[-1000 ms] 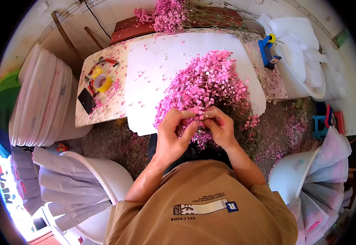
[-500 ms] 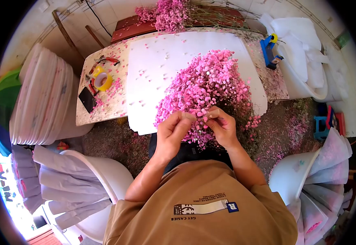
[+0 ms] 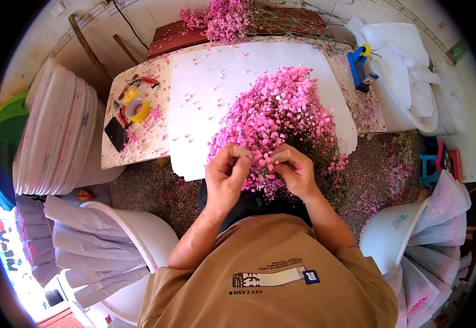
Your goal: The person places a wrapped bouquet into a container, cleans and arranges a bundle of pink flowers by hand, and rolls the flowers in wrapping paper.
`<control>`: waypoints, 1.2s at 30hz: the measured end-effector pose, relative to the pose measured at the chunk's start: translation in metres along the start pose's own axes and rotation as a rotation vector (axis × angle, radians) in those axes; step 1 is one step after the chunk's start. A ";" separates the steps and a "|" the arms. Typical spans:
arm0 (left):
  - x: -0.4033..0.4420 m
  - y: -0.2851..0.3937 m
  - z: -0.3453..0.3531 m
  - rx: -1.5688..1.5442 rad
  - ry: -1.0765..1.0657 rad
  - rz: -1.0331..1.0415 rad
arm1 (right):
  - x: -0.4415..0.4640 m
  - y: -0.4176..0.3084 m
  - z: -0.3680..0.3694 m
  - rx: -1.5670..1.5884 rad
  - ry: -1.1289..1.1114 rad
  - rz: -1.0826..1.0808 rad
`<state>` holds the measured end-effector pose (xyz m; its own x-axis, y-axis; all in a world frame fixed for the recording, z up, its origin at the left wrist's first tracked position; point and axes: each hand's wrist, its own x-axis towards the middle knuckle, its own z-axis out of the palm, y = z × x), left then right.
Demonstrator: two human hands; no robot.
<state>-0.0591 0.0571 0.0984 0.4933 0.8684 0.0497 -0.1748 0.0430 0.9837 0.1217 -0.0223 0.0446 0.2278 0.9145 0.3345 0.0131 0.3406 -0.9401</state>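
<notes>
A large bunch of pink baby's breath [image 3: 281, 109] lies on the white paper sheets [image 3: 199, 82], its near edge hanging over the table's front. My left hand [image 3: 227, 174] is at the lower left of the blossoms, thumb and index finger pressed together; whatever is between them is too small to make out. Just to its right, my right hand [image 3: 296, 170] pinches at a small blossom of the bunch between thumb and forefinger. A narrow gap with pink blossoms separates the two sets of fingertips.
On the table's left lie a yellow tape roll [image 3: 137, 109], red-handled pliers [image 3: 149, 81] and a black phone [image 3: 116, 134]. A blue tape dispenser [image 3: 361, 71] stands at right. More baby's breath [image 3: 229, 22] lies behind. White tubs [image 3: 153, 235] with wrapped bundles flank me.
My left hand has shifted slightly left, widening the gap between my fingertips. My right hand has barely moved, and the bunch stays in place.
</notes>
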 end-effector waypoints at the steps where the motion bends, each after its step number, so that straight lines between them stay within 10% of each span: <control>1: 0.001 0.004 -0.001 -0.104 0.021 -0.132 | 0.000 0.001 0.000 -0.007 0.002 0.007; 17: 0.006 -0.016 -0.007 0.297 -0.026 0.360 | 0.003 -0.002 0.002 -0.125 -0.026 -0.025; 22: 0.006 0.001 -0.022 -0.103 -0.072 0.028 | 0.004 -0.009 0.003 -0.224 -0.026 -0.057; 25: 0.005 0.010 -0.011 0.416 -0.133 0.277 | 0.005 -0.010 0.004 -0.278 -0.037 -0.080; 36: 0.000 0.026 0.012 0.688 -0.050 0.558 | 0.004 -0.007 0.008 -0.308 -0.030 -0.108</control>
<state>-0.0530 0.0524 0.1264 0.5283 0.6508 0.5453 0.1418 -0.7009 0.6990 0.1152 -0.0191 0.0536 0.1800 0.8845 0.4305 0.3301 0.3580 -0.8734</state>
